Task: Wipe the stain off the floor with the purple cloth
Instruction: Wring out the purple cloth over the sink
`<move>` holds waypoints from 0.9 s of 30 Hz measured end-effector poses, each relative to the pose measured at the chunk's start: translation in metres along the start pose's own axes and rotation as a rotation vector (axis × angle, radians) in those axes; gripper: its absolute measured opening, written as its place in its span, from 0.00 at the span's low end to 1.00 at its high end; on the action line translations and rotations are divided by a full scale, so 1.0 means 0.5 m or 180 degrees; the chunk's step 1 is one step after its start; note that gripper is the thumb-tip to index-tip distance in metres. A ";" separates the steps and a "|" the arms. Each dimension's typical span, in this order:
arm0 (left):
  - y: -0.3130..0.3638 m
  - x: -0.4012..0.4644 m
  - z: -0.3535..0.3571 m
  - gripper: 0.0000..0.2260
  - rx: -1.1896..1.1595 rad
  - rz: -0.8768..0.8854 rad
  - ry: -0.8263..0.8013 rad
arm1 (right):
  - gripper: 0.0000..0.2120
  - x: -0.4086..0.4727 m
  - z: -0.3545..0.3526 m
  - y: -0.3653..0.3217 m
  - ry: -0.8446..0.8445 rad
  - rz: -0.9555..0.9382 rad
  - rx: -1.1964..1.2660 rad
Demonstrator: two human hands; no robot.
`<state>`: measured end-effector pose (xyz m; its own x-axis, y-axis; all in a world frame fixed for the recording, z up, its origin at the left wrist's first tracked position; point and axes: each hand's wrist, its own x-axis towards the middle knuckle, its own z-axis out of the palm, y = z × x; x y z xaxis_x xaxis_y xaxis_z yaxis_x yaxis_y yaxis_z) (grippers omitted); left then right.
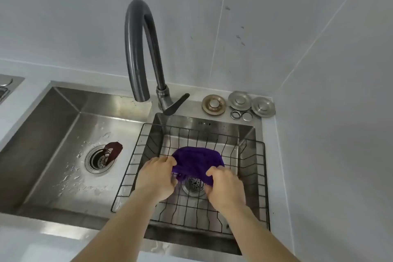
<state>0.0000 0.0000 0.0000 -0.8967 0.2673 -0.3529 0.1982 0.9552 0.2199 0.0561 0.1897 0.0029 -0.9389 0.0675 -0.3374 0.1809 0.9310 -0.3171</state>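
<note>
Over the right basin of a double stainless sink (63, 112), both hands are in w/ the purple cloth (196, 160). Cloth is bunched into a rounded lump, long axis running roughly left-to-right across the basin, domed side toward the back wall, loose edge hanging toward the person. It sits inside a black wire basket (136, 155) that rests in that basin, right above the basin's drain strainer (194, 183), which peeks out under the cloth's near edge.

Left hand (156, 176) grips the cloth's left end, fingers (170, 160) curled into the fabric. Right hand (226, 187) grips the near-right edge, its fingers clenched on the fabric too, knuckles up. So the cloth lies between the two hands and a bit beyond them, toward the back; both hands touching it, neither one slack.

Count: 1 cloth, 2 hands, 1 basket, 2 basins, 2 drains. Left basin's drain (98, 159) has a dark brown scrap (113, 151) lying partly over its rim, w/ water droplets scattered on the basin floor around it. 1 dark gooseneck faucet (140, 49) at the back, spout ending over the divider btwn basins, its lever (176, 104) pointing right. On the desk (12, 112) ledge behind the right basin: 3 round metal sink stoppers (239, 101) in a row, the left one brownish, plus 2 small metal rings or caps (241, 115) just in front of them. Pale tiled wall (297, 27) behind, a few dark specks on it.
</note>
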 end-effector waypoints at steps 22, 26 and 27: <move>0.012 -0.052 -0.154 0.11 0.0078 0.0351 0.0991 | 0.13 -0.053 -0.168 -0.025 0.1247 -0.0051 0.0058; 0.012 -0.156 -0.256 0.07 0.0118 0.0544 0.1353 | 0.11 -0.167 -0.254 -0.080 0.1557 0.0060 -0.0001; 0.010 -0.184 -0.282 0.07 0.0139 0.0587 0.1430 | 0.11 -0.196 -0.275 -0.096 0.1614 0.0065 -0.0004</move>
<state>0.0277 -0.0378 0.1618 -0.9253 0.3604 0.1179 0.3776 0.9041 0.2002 0.0992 0.1878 0.1733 -0.9592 0.2512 0.1295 0.2007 0.9280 -0.3139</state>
